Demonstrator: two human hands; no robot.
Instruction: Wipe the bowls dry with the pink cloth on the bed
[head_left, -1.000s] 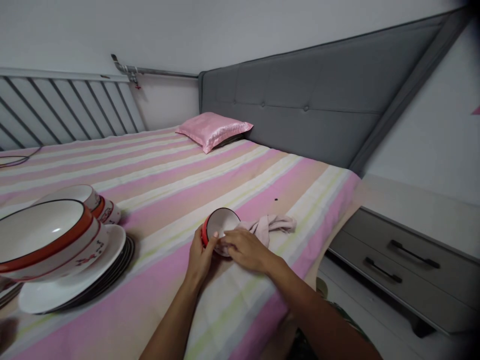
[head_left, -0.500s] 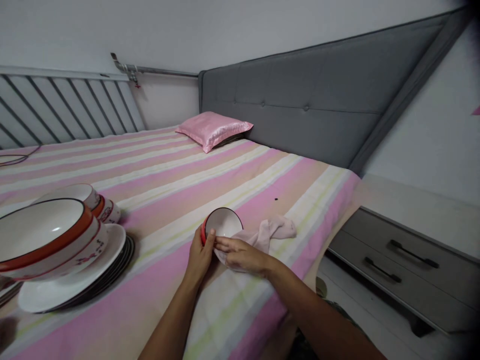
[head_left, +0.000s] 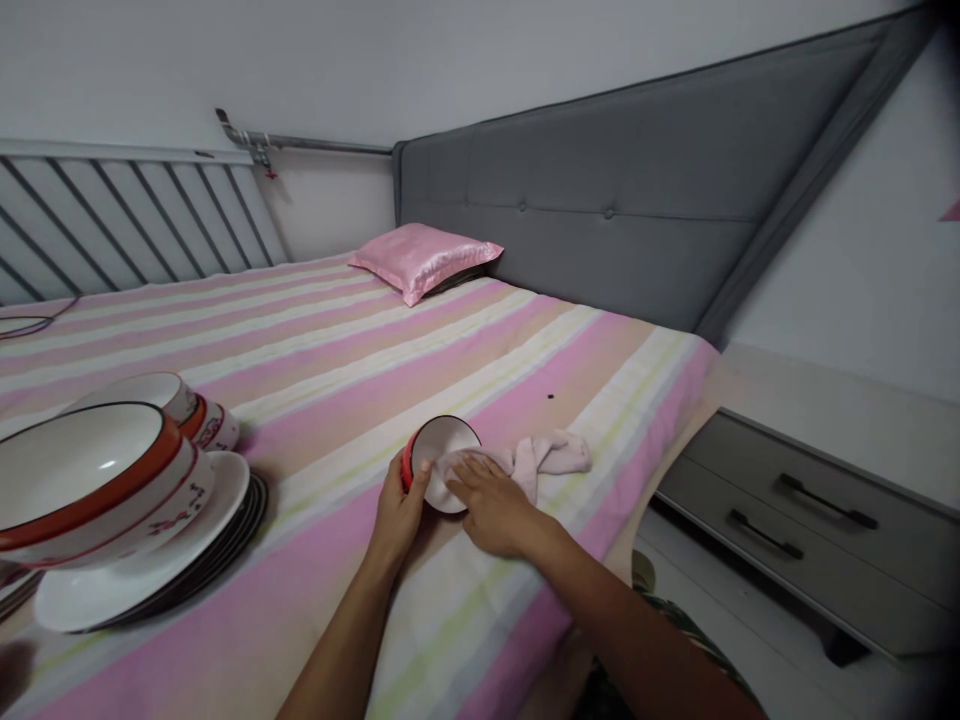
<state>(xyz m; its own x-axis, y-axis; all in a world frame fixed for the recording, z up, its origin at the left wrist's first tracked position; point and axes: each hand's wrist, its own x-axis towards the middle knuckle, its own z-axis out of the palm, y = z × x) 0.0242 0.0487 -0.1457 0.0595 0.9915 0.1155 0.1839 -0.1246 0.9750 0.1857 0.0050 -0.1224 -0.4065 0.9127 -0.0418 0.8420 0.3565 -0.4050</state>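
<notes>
A small bowl [head_left: 439, 437], white inside with a red outer side and dark rim, is tilted towards me above the striped bed. My left hand [head_left: 403, 497] grips its left edge, thumb over the rim. A pale pink cloth [head_left: 551, 455] runs from the bowl's inside out to the right across the bedspread. My right hand [head_left: 495, 505] presses part of this cloth against the inside of the bowl, with the fingers bent over it. The cloth's far end lies crumpled on the bed.
At left, a large red-rimmed bowl [head_left: 97, 480] stands on a stack of plates [head_left: 225, 500], with smaller bowls [head_left: 214, 425] behind. A pink pillow [head_left: 424, 255] lies by the grey headboard [head_left: 585, 190]. A grey drawer unit [head_left: 810, 520] stands beside the bed at right.
My right hand has shifted from beside the left thumb to the bowl's lower right inside, with the cloth now under its fingers. My left hand keeps its grip on the bowl.
</notes>
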